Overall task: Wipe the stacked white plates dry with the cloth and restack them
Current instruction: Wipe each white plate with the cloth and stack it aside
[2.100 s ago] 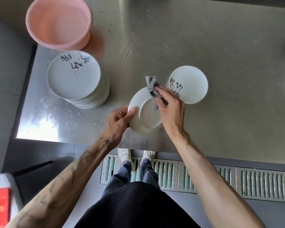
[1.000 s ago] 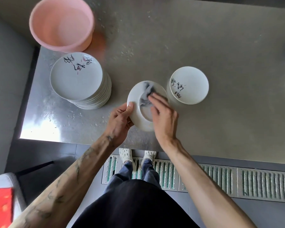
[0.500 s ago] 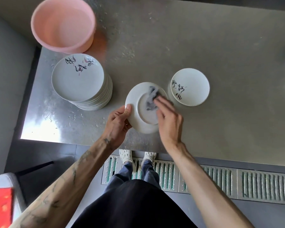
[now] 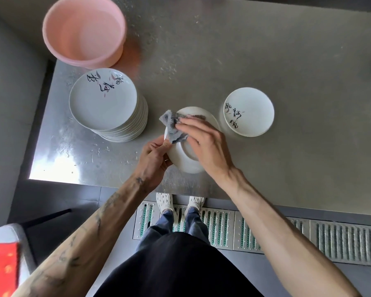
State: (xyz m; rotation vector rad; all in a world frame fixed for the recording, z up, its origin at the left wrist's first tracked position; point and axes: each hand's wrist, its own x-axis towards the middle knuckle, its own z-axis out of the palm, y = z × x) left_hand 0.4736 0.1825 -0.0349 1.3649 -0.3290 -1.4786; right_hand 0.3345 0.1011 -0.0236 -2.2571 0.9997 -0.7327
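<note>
Head camera looks down on a steel counter (image 4: 266, 50) where a person stands wiping a white plate (image 4: 186, 161). The plate is held just above the near part of the counter, between 2 stacks, tilted with its underside and foot ring facing up. The left hand (image 4: 153, 156) grips the plate's left rim, thumb and curled fingers (image 4: 159, 146) pinching the edge. The right hand (image 4: 206, 146) lies across the plate from the right, its fingers (image 4: 189, 125) nearly straight and pressing a gray cloth (image 4: 174, 127) against the upper left part of the plate. The cloth is bunched and hangs over the rim there, close to the left thumb.

To the left stands a tall stack of plates (image 4: 103, 99), the top one face up with dark brush lettering. To the right, just beside the held plate, sits a low stack of plates (image 4: 248, 111) with the same lettering. A pink basin (image 4: 84, 31) stands behind the tall stack, at the far left of the counter. Below the counter's edge, 2 white shoes (image 4: 165, 202) rest on a metal floor grate (image 4: 341, 239).
</note>
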